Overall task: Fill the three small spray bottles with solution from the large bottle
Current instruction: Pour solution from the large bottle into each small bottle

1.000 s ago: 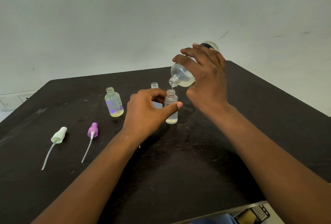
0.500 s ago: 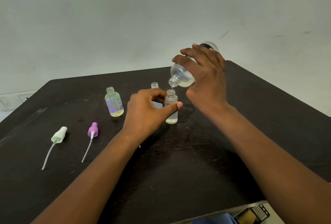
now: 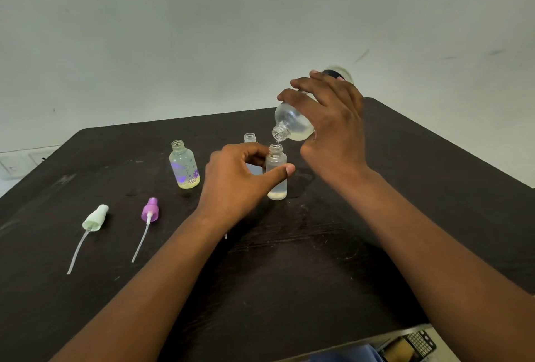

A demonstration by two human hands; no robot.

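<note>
On the dark table (image 3: 289,274), in the head view, we saw our left hand (image 3: 240,179) grasping a small clear spray bottle (image 3: 277,176), thumb in front and fingers curled behind it; the bottle stood upright with a little pale liquid at its bottom. Our right hand (image 3: 333,127) gripped the large bottle (image 3: 292,124), tilted neck-down so that its open mouth sat just above the small bottle's mouth, with a thin stream of solution running between them. A second small bottle (image 3: 249,138) stood behind the left hand, mostly hidden, only its open neck plain. Further left stood a third small bottle (image 3: 184,169), printed with purple flowers, uncapped and holding some yellowish liquid. Near the table's left edge lay two spray tops with dip tubes, a pale green one (image 3: 95,217) and a purple one (image 3: 150,210), well apart from the bottles. At the lower right, past the table edge, a keypad device (image 3: 417,345) showed partly.
</note>
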